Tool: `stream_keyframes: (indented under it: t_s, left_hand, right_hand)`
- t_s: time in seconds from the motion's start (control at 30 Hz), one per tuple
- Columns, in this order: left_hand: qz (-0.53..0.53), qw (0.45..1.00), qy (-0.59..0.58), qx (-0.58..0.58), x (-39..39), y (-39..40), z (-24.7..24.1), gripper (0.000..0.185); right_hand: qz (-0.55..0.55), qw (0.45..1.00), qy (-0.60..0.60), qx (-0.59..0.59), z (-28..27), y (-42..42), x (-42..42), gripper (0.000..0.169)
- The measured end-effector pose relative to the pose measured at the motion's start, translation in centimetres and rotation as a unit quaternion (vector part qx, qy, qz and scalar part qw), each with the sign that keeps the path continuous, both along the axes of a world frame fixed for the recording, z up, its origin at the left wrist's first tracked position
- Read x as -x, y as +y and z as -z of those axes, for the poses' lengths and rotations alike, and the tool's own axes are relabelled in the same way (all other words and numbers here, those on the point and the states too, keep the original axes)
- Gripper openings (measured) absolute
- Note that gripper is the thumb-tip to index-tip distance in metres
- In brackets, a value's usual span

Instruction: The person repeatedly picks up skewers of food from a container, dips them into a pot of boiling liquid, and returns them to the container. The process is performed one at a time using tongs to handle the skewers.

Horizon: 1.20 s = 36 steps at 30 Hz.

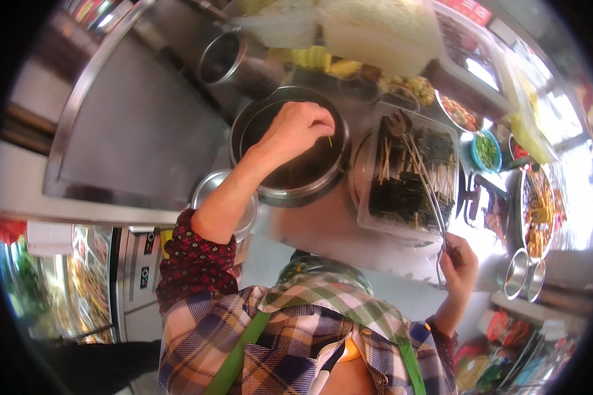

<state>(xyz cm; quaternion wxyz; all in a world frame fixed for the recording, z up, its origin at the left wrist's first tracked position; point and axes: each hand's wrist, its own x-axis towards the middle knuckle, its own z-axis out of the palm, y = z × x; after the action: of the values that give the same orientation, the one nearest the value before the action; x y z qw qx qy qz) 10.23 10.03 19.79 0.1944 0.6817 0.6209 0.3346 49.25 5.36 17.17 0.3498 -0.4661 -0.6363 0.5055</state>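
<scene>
My left hand [301,126] is over a round metal pot [296,190], its thumb and fingers pinched together. A thin yellow-green strip [330,141] hangs from the fingertips; what it is, I cannot tell. Dark contents fill the pot below. Long metal tongs [427,190] are in my right hand [458,261], gripped near their handle end. They slant across a clear plastic box [363,219], with their heads over its far left corner. Inside the box lie several bundles of dark, leaf-like food on thin sticks [393,197].
A perforated metal cylinder [262,69] stands behind the pot, and a shallow metal bowl [249,217] sits under my left forearm. Food tubs [380,34] line the back. On the right are a blue bowl of chopped greens [486,150] and a tray of cooked food [538,212].
</scene>
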Motion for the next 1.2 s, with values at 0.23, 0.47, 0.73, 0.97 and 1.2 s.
stream_keyframes:
  t_s: [0.23,0.47,0.73,0.97,1.2]
  left_hand:
    - [-0.125,0.992,-0.028,0.007,5.1,-12.1,-3.3,0.007]
    - [-0.301,0.927,-0.182,0.126,9.2,-30.2,0.5,0.011]
    - [-0.540,0.774,-0.101,0.314,12.0,-48.0,14.7,0.030]
    - [-0.627,0.528,0.011,0.573,13.3,-57.1,25.4,0.032]
    - [-0.327,0.841,-0.110,0.416,12.2,-40.2,17.5,0.013]
  right_hand:
    - [-0.098,0.952,-0.236,-0.167,-3.5,5.0,2.7,0.032]
    - [-0.141,0.955,-0.248,-0.084,-4.1,7.3,2.0,0.032]
    - [-0.184,0.964,-0.179,-0.067,-1.1,8.9,2.7,0.030]
    - [-0.176,0.963,-0.195,-0.067,-1.2,8.9,2.5,0.030]
    - [-0.113,0.958,-0.232,-0.129,-3.6,6.3,3.7,0.030]
